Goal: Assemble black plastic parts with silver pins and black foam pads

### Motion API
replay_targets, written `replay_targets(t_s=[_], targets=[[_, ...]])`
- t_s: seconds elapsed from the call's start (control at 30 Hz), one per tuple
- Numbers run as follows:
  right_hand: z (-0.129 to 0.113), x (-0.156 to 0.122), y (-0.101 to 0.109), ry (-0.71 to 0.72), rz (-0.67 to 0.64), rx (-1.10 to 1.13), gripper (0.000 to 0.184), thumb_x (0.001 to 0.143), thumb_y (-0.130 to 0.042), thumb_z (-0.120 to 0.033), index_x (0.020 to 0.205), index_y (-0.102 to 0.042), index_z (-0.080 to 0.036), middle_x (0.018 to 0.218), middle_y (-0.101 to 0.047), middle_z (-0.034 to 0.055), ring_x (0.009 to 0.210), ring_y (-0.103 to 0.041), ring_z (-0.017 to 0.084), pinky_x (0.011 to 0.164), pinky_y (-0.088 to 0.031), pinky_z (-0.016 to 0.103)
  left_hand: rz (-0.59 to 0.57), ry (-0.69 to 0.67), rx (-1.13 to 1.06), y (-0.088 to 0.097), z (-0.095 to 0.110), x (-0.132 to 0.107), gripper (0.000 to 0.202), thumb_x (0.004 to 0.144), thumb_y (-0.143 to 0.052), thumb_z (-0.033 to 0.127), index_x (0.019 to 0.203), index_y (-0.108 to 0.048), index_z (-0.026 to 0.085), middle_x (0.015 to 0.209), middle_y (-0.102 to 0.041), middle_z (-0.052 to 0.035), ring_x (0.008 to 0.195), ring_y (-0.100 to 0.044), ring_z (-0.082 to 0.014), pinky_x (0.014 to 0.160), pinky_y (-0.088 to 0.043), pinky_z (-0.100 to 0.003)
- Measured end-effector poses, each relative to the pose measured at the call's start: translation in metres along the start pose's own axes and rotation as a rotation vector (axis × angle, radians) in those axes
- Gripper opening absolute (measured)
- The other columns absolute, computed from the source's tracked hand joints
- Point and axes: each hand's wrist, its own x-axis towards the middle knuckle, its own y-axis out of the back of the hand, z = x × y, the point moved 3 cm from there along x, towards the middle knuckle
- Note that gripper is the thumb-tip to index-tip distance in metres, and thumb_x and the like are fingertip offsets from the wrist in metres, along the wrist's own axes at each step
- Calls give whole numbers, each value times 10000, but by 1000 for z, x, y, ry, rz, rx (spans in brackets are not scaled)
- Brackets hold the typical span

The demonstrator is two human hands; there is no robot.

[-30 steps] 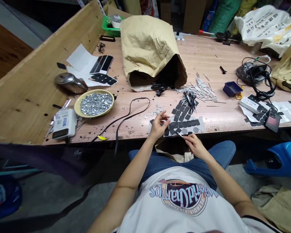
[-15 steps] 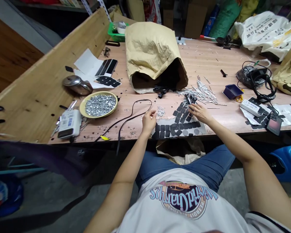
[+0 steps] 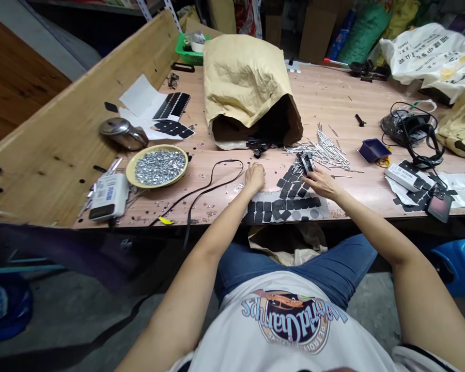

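Observation:
My left hand (image 3: 254, 179) is on the tabletop with its fingers curled down and closed, over the spot where small silvery metal pieces (image 3: 238, 187) are scattered. Whatever its fingertips hold is hidden. My right hand (image 3: 321, 183) has its fingertips closed at the lower end of a black plastic part (image 3: 306, 163), which stands up at a tilt. Just behind that part lies a loose pile of thin metal rods (image 3: 327, 150). Black rounded-square pads (image 3: 292, 187) cover the bench between my hands, and more sit on a pale sheet (image 3: 322, 212) along the front edge.
A large brown paper bag (image 3: 244, 77) lies behind my hands, its mouth facing me, with black parts (image 3: 259, 147) spilling out. To the left are a yellow bowl (image 3: 129, 173) of metal pieces, a black strap (image 3: 209, 187) and a white box (image 3: 109, 196). A purple tray (image 3: 374, 148) sits right.
My left hand has moved right and forward, onto the small metal pieces. My right hand has drawn its fingers together at the black part, which is now more upright.

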Motion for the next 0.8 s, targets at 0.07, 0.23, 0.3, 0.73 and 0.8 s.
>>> replay_targets(t_s=[0.07,0.23,0.3,0.73,0.8], targets=[[-16,-6,-6,-82,73,18,285,886,-443,-169,1111,-616,-191,1066,-606,104,781,-595,173,698,-492,326,6,43,-126,3,4,-7,242,662,-609,79,557,-435,210,684,-552,-53,875,-562,-255,872,-427,-415],[-67,-14,-19,-136,236,247,334,947,-378,-314,1168,-607,-214,932,-593,77,833,-605,179,748,-488,287,-44,274,-704,3,17,-41,107,690,-662,173,696,-557,153,643,-578,11,612,-552,-101,656,-464,-260],[-80,-14,-21,-154,256,309,343,948,-377,-309,1186,-607,-222,895,-592,70,831,-608,180,766,-489,293,-100,334,-897,1,23,-55,135,678,-698,189,749,-592,143,650,-585,16,605,-556,-76,632,-459,-227],[-98,-24,-13,-187,255,335,302,920,-442,-283,1114,-661,-206,828,-603,67,748,-599,172,694,-479,276,-193,287,-1052,0,40,-83,304,547,-832,348,671,-656,133,585,-585,23,532,-514,-46,522,-419,-184],[-97,-26,-11,-166,265,414,279,911,-458,-283,1054,-681,-195,813,-607,61,710,-592,154,685,-482,271,-200,212,-993,4,41,-83,307,531,-833,360,668,-673,137,582,-594,23,520,-498,-42,522,-410,-185]])
